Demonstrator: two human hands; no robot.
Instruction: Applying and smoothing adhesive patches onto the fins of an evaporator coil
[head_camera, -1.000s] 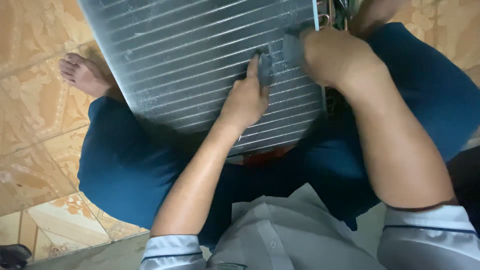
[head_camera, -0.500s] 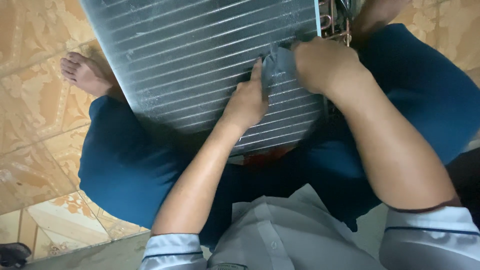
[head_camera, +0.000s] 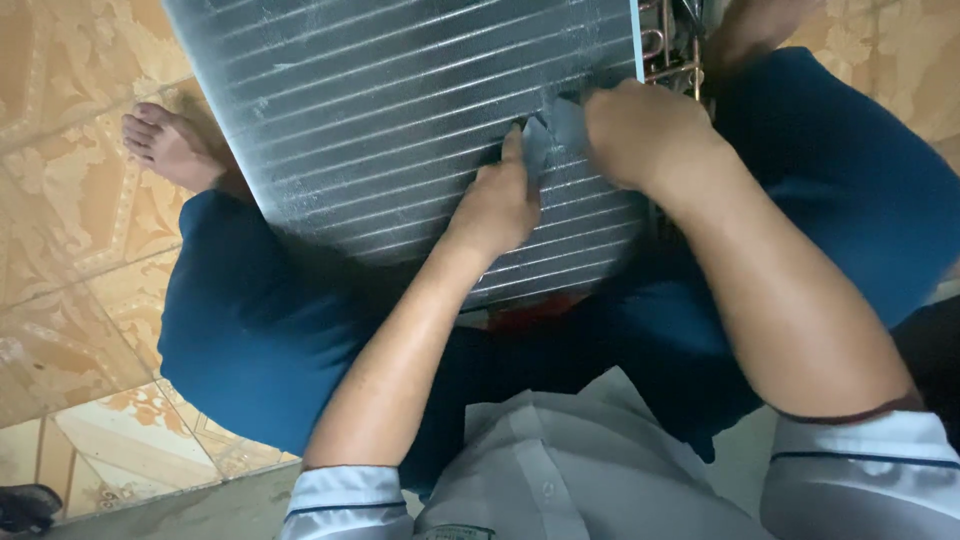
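A silver finned coil panel (head_camera: 400, 110) lies tilted across my lap, its rows of thin metal fins facing up. My left hand (head_camera: 495, 205) rests flat on the fins near the lower right part, with the index finger stretched out and touching a small grey-blue flap (head_camera: 555, 130) of thin sheet. My right hand (head_camera: 650, 130) is closed around the other side of that flap, close to the panel's right edge. Copper tube bends (head_camera: 665, 50) show just beyond that edge. How the flap joins the panel is hidden by my fingers.
My legs in dark blue trousers (head_camera: 260, 330) are under the panel, and a bare foot (head_camera: 170, 150) rests on the patterned orange floor tiles (head_camera: 60, 200) at left. A dark object (head_camera: 25, 505) sits at the bottom left corner.
My right hand has shifted slightly left and down, bringing the grey-blue flap closer to my left index finger. The left hand and the panel have barely moved.
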